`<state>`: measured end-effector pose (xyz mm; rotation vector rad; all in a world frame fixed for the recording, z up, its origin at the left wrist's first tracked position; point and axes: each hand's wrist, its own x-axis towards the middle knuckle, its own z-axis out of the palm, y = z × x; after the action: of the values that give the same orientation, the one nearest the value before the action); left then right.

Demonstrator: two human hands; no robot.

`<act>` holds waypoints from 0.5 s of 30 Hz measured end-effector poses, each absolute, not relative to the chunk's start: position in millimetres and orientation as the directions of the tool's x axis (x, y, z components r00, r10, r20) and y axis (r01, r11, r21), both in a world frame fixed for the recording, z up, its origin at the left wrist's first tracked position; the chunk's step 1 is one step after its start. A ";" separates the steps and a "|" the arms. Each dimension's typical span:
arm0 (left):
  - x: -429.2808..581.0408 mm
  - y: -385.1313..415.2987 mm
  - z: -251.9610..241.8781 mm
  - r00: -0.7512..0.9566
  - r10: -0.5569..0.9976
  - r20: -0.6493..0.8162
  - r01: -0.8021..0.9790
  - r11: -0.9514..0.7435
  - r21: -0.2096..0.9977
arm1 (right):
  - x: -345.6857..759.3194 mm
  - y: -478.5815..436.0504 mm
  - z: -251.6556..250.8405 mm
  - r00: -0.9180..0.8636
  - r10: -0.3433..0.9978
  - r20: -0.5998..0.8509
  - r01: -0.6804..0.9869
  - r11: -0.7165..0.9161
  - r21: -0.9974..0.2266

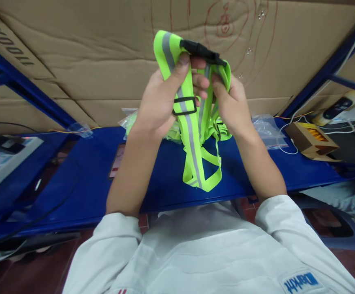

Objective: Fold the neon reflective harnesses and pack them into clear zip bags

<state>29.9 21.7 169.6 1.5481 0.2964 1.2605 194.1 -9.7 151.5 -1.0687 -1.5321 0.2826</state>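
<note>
A neon yellow-green reflective strap harness [192,136] with a grey stripe hangs from both hands above the blue table. My left hand [173,87] is closed on its left strap, thumb in front, just above a black slide adjuster [185,105]. My right hand [228,96] grips the right strap, with the thumb laid on it. Between the hands, at the top, a black side-release buckle [202,52] looks joined. The harness's lower loop dangles near the table's front edge. More yellow-green strapping [173,132] lies behind the hands, partly hidden by them.
On the blue table [82,179], a phone [116,161] lies beside my left forearm. A clear plastic bag [266,128] and an open cardboard box [312,141] are to the right. Cardboard sheeting [104,61] stands behind, between blue frame posts. A bottle [338,108] and white cables sit far right.
</note>
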 end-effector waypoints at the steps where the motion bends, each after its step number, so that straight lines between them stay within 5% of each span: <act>1: 31.3 22.1 169.1 0.400 0.723 0.563 -0.434 -0.391 0.812 | 195.7 -8.2 149.6 0.117 0.703 0.701 0.532 0.552 -0.642; 4: 33.4 22.3 167.9 0.411 0.713 0.568 -0.468 -0.369 0.803 | 200.0 -7.4 146.5 0.129 0.671 0.730 0.702 0.458 -0.545; 15: 38.0 22.0 163.1 0.459 0.734 0.500 -0.438 -0.303 0.846 | 189.9 -14.9 149.8 0.255 0.753 0.607 0.869 0.097 -0.486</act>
<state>38.0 22.0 163.1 1.4693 0.2758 1.1852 189.9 -14.9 149.8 -1.6712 -1.5163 -0.1705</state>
